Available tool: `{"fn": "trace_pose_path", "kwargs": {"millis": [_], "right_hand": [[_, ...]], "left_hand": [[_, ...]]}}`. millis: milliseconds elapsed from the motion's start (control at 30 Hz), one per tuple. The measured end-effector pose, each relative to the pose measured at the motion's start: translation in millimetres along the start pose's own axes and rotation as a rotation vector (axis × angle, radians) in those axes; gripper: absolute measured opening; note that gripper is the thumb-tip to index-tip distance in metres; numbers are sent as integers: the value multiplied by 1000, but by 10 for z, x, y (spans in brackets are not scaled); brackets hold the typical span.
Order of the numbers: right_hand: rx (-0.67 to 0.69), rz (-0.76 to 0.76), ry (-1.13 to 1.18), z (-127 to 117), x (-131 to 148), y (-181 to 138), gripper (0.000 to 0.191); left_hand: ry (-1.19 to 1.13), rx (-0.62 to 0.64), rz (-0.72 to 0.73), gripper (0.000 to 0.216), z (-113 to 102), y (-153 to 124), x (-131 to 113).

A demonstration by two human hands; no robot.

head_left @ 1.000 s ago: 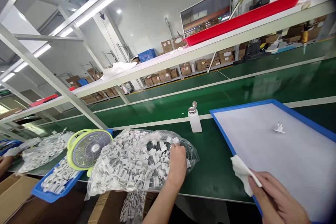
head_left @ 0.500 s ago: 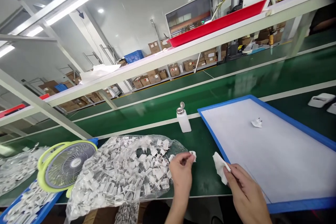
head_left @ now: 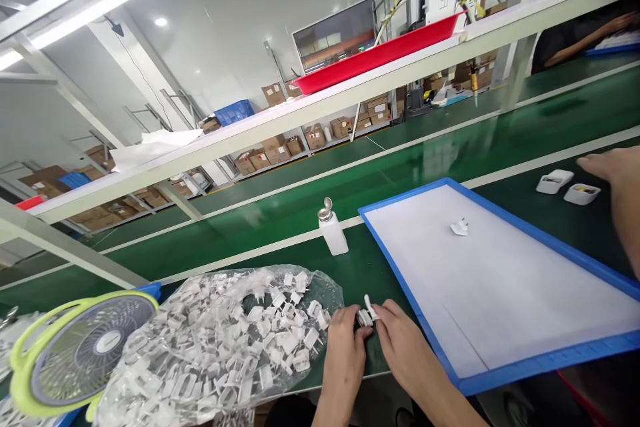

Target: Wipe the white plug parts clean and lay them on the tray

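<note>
My left hand (head_left: pixel 345 347) and my right hand (head_left: pixel 406 345) meet at the near edge of the green belt, both pinched on one small white plug part (head_left: pixel 367 315) held between them. The cloth my right hand carried earlier is hidden under its fingers, if it is still there. Just left of my hands lies a clear plastic bag (head_left: pixel 220 340) heaped with several of the same white plug parts. To the right sits a blue-rimmed tray (head_left: pixel 395 273) with a white liner, and one single plug part (head_left: pixel 459 227) rests on it.
A white dispenser bottle (head_left: pixel 332 232) stands behind my hands. A yellow-green fan (head_left: pixel 75 347) lies at the left. Another person's hand (head_left: pixel 620 193) reaches in at the right edge near two white housings (head_left: pixel 567 187). A shelf above carries a red tray (head_left: pixel 380 53).
My left hand left the bag with a plug part and came right. My right hand moved left from the tray corner to join it. The view swung right.
</note>
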State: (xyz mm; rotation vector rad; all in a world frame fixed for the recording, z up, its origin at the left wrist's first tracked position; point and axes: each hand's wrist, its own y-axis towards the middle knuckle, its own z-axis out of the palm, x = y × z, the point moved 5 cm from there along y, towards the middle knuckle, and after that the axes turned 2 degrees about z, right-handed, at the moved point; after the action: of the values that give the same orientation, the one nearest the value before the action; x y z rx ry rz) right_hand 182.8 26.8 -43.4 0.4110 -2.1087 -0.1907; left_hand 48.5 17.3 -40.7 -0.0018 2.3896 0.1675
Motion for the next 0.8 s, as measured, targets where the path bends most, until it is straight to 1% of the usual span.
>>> {"fn": "trace_pose_path", "kwargs": {"millis": [67, 167, 300, 367, 433, 500, 567, 633, 700, 733, 800], "right_hand": [[95, -57, 15, 72, 10, 20, 36], [197, -112, 29, 152, -25, -81, 40], [260, -124, 33, 231, -111, -294, 44], [258, -104, 34, 262, -120, -313, 47], [238, -66, 44, 275, -93, -245, 48], [210, -15, 71, 252, -47, -125, 44], [187, 46, 119, 185, -10, -8, 36], [179, 122, 196, 76, -1, 61, 33], [179, 220, 300, -58, -11, 63, 33], [184, 273, 357, -120, -11, 41, 33], [204, 357, 458, -207, 34, -35, 34]], "left_hand": [[1, -4, -2, 46, 51, 6, 27], [31, -45, 16, 51, 104, -41, 71], [59, -137, 127, 45, 123, -99, 81], [48, -161, 172, 40, 113, -96, 62], [34, -163, 197, 38, 90, -83, 33], [21, -162, 224, 40, 51, -88, -5], [5, -157, 261, 43, 7, -127, -46], [-50, -171, 324, 44, -48, -207, -97], [-155, -234, 367, 45, -124, -311, -148], [-218, -283, 360, 45, -168, -363, -167], [-331, -401, 272, 39, -253, -449, -189]]}}
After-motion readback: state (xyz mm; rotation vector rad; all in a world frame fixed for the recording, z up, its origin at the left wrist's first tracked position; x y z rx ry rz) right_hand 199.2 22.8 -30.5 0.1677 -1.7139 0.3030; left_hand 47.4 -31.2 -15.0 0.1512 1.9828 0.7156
